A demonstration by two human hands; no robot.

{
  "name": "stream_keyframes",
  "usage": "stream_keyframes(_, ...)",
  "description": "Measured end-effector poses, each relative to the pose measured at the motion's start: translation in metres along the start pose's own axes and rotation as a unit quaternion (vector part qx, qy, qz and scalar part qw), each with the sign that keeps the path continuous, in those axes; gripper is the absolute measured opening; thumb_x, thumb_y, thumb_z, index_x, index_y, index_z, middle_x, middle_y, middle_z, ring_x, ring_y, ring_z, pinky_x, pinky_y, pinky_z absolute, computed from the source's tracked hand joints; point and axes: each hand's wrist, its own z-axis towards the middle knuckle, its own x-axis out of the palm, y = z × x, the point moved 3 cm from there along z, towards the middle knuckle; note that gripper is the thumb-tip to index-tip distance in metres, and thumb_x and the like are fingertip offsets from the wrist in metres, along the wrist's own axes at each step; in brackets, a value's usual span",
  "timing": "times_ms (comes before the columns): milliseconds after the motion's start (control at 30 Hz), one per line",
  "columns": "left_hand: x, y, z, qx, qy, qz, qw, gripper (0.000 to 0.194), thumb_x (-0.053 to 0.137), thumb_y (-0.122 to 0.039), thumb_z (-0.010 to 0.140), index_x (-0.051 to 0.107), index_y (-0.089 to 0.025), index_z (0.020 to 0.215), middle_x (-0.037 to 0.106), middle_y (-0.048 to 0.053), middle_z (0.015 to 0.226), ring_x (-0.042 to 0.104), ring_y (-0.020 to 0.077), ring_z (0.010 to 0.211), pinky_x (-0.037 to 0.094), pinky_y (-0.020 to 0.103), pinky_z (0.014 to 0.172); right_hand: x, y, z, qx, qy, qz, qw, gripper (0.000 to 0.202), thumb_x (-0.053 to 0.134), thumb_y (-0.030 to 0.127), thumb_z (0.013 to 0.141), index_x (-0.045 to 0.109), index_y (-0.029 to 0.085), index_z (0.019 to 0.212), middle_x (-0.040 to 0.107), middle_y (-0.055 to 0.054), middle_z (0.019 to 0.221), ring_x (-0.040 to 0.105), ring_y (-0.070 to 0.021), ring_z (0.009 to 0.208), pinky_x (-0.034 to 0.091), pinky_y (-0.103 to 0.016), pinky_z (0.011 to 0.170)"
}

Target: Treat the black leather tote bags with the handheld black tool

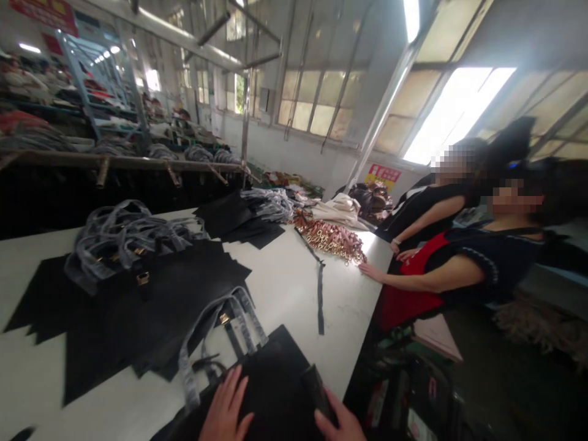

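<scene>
A black bag panel (271, 380) with plastic-wrapped handles (248, 318) and a gold clasp lies at the near edge of the white table. My left hand (226, 407) rests flat on its lower left part, fingers spread. At the panel's right side my right hand (337, 419) holds a dark flat block (318, 389) between thumb and fingers, with the block's far end over the panel. What lies under my left palm is hidden.
Stacked black panels with wrapped handles (151, 294) cover the table's left. A black strip (320, 300) lies mid-table, near straps with gold rings (333, 239). Two people stand along the right edge, one hand (371, 271) on the table. A metal rack (184, 164) stands behind.
</scene>
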Motion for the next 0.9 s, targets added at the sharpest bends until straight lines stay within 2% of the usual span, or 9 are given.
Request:
stream_keyframes(33, 0.007, -0.018, -0.003, 0.020, 0.032, 0.029, 0.999, 0.062, 0.058, -0.029, 0.082, 0.045, -0.033, 0.142, 0.040, 0.002, 0.151, 0.037, 0.0295, 0.138, 0.037, 0.049, 0.112, 0.001, -0.001, 0.006, 0.014, 0.011, 0.005, 1.000, 0.043, 0.052, 0.035, 0.096, 0.047, 0.017, 0.134, 0.068, -0.003, 0.090, 0.064, -0.0132, 0.061, 0.053, -0.026, 0.052)
stream_keyframes(100, 0.019, -0.044, -0.009, 0.052, 0.084, 0.070, 0.993, 0.066, 0.058, -0.024, 0.083, 0.037, -0.032, 0.146, 0.031, 0.003, 0.156, 0.032, 0.0302, 0.141, 0.033, 0.055, 0.112, 0.002, 0.001, 0.020, 0.022, 0.026, 0.024, 0.999, 0.052, 0.050, 0.036, 0.094, 0.040, 0.018, 0.142, 0.064, 0.002, 0.069, 0.058, -0.0117, 0.047, 0.043, -0.021, 0.039)
stream_keyframes(200, 0.024, -0.057, -0.021, 0.070, 0.125, 0.099, 0.985, 0.070, 0.058, -0.024, 0.086, 0.029, -0.031, 0.149, 0.023, 0.004, 0.159, 0.025, 0.0299, 0.144, 0.032, 0.056, 0.113, 0.002, 0.007, 0.045, 0.024, 0.050, 0.029, 0.998, 0.058, 0.050, 0.042, 0.090, 0.040, 0.019, 0.142, 0.058, 0.005, 0.058, 0.055, -0.0111, 0.041, 0.040, -0.019, 0.034)
stream_keyframes(367, 0.016, -0.057, -0.035, 0.070, 0.143, 0.104, 0.982, 0.072, 0.058, -0.030, 0.088, 0.023, -0.032, 0.151, 0.017, 0.004, 0.160, 0.022, 0.0309, 0.145, 0.031, 0.056, 0.113, 0.005, 0.028, 0.084, 0.019, 0.088, 0.042, 0.995, 0.050, 0.054, 0.044, 0.087, 0.051, 0.023, 0.132, 0.061, 0.003, 0.065, 0.054, -0.0096, 0.038, 0.041, -0.019, 0.031)
stream_keyframes(533, 0.018, -0.055, -0.033, 0.071, 0.169, 0.094, 0.979, 0.080, 0.061, -0.032, 0.086, 0.017, -0.031, 0.153, 0.013, 0.006, 0.160, 0.022, 0.0335, 0.144, 0.030, 0.058, 0.113, 0.012, 0.055, 0.117, 0.021, 0.119, 0.050, 0.991, 0.040, 0.057, 0.044, 0.086, 0.058, 0.022, 0.120, 0.058, 0.005, 0.060, 0.053, -0.0092, 0.037, 0.038, -0.017, 0.030)
stream_keyframes(700, 0.018, -0.053, -0.033, 0.071, 0.199, 0.070, 0.975, 0.083, 0.061, -0.033, 0.086, 0.013, -0.030, 0.153, 0.011, 0.006, 0.160, 0.020, 0.0340, 0.145, 0.026, 0.057, 0.114, 0.019, 0.080, 0.150, 0.031, 0.156, 0.060, 0.985, 0.039, 0.058, 0.047, 0.086, 0.059, 0.021, 0.115, 0.056, 0.005, 0.058, 0.052, -0.0090, 0.036, 0.035, -0.017, 0.031)
stream_keyframes(900, 0.015, -0.051, -0.029, 0.053, 0.223, 0.041, 0.973, 0.086, 0.064, -0.034, 0.084, 0.013, -0.031, 0.153, 0.008, 0.005, 0.160, 0.017, 0.0336, 0.146, 0.022, 0.055, 0.116, 0.014, 0.089, 0.163, 0.056, 0.203, 0.058, 0.976, 0.036, 0.054, 0.047, 0.089, 0.059, 0.019, 0.111, 0.058, 0.003, 0.061, 0.053, -0.0107, 0.036, 0.037, -0.020, 0.031)
